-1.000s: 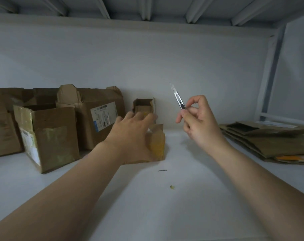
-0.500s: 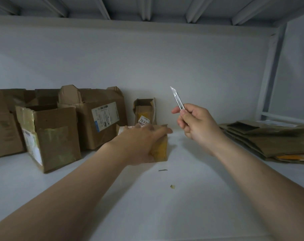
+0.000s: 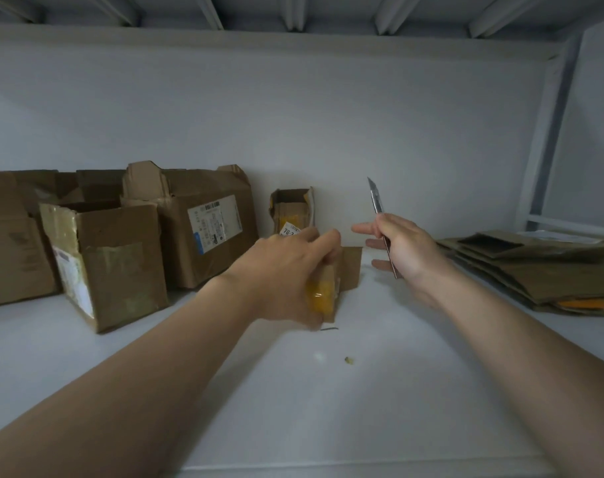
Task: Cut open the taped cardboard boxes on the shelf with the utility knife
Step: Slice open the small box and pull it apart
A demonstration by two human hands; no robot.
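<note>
Small box (image 3: 350,267), on the shelf (image 3: 380,401), has been gripped and turned by the left hand (image 3: 287,270), its yellow-taped side now shown. Knife (image 3: 379,215), blade up, is pinched in the right hand (image 3: 405,251), just right of the box; cutting is judged imminent.

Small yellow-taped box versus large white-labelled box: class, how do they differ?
The small box is gripped by the left hand; the large box stands untouched. The small box shows yellow tape, the large box a white label. Both are brown cardboard.
</note>
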